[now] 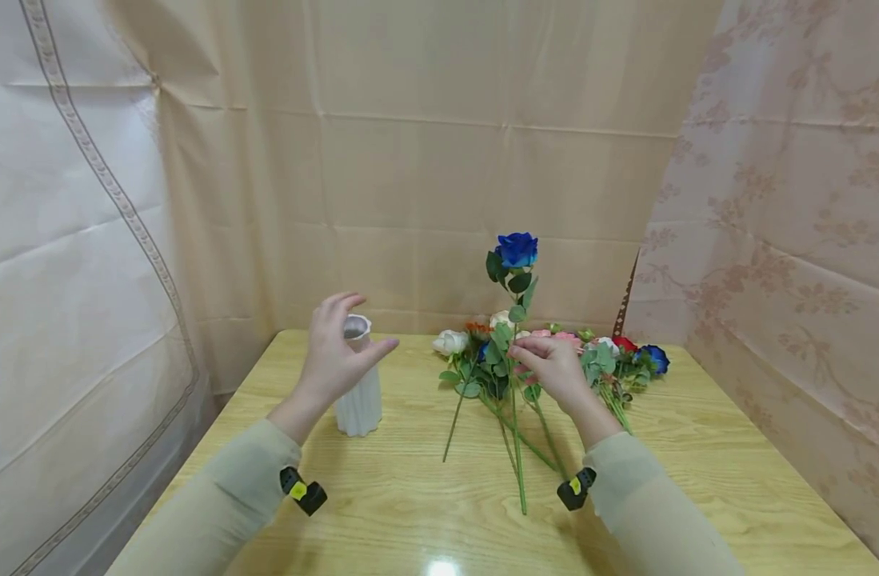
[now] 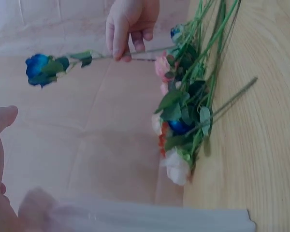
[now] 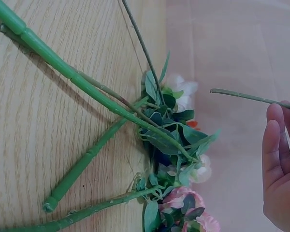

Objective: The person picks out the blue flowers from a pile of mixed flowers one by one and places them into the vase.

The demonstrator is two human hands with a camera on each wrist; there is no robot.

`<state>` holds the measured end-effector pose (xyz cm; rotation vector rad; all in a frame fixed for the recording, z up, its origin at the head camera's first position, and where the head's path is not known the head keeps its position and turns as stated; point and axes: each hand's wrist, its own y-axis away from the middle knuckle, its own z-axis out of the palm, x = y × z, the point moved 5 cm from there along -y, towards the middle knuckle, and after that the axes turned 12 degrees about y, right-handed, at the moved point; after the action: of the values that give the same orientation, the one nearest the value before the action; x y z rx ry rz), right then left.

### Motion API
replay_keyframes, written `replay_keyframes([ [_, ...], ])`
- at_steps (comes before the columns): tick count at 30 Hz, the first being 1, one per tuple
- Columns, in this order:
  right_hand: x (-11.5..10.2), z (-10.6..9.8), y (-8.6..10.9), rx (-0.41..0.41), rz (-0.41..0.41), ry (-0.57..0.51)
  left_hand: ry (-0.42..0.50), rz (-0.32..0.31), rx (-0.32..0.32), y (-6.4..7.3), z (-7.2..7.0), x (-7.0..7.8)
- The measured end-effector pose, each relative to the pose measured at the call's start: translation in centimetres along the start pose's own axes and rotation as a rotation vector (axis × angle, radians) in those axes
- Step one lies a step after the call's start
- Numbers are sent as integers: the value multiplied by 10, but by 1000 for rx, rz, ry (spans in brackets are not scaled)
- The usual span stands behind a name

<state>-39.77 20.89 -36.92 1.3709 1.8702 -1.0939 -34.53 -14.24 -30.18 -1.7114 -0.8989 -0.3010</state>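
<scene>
A blue rose [image 1: 517, 250] stands upright in the air, its thin stem pinched between the thumb and fingers of my right hand [image 1: 554, 368]. In the right wrist view the cut end of that stem [image 3: 241, 95] sticks out past the fingers. My left hand [image 1: 334, 352] is beside the top of a white fluted vase [image 1: 360, 400], thumb and fingers spread apart near its rim. The vase stands upright on the table; part of its mouth is hidden by the hand. Seen from the left wrist, the rose head [image 2: 38, 70] hangs level with the left thumb [image 2: 5, 117].
Several artificial flowers lie heaped at the back right of the wooden table [image 1: 396, 512]: a white bloom [image 1: 449, 342], pink ones [image 3: 181, 199], a red one [image 1: 624, 344] and another blue rose [image 1: 653, 358]. Their green stems point toward the front. Beige curtains [image 1: 410, 176] hang behind.
</scene>
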Motion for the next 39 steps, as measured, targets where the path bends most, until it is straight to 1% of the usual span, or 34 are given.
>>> replay_keyframes([
  [3, -15, -1, 7, -19, -4, 10, 8, 21, -25, -2, 9, 9],
  [5, -18, 0, 8, -30, 2, 11, 15, 31, -47, -3, 16, 13],
  [7, -18, 1, 9, -40, 12, 9, 33, 29, -68, -2, 22, 15],
  [10, -3, 4, 3, -39, 20, -6, 80, 16, -95, 0, 29, 17],
  [13, 1, 5, 3, -32, 20, -4, 132, 2, -110, 0, 36, 19],
  [16, 1, 4, 5, -28, 16, -3, 160, -12, -118, -1, 44, 19],
  [18, 2, 5, 6, -29, 10, -3, 174, -38, -124, -1, 50, 18],
  [23, 2, 8, 7, -38, -16, -8, 171, -113, -152, -2, 63, 14],
  [29, 1, 13, 9, -46, -28, -26, 282, -180, -188, -4, 79, 8],
  [35, 2, 18, 11, -50, -24, -42, 335, -215, -189, -5, 93, 3],
  [39, 0, 21, 11, -54, -19, -52, 383, -260, -192, -5, 102, 0],
])
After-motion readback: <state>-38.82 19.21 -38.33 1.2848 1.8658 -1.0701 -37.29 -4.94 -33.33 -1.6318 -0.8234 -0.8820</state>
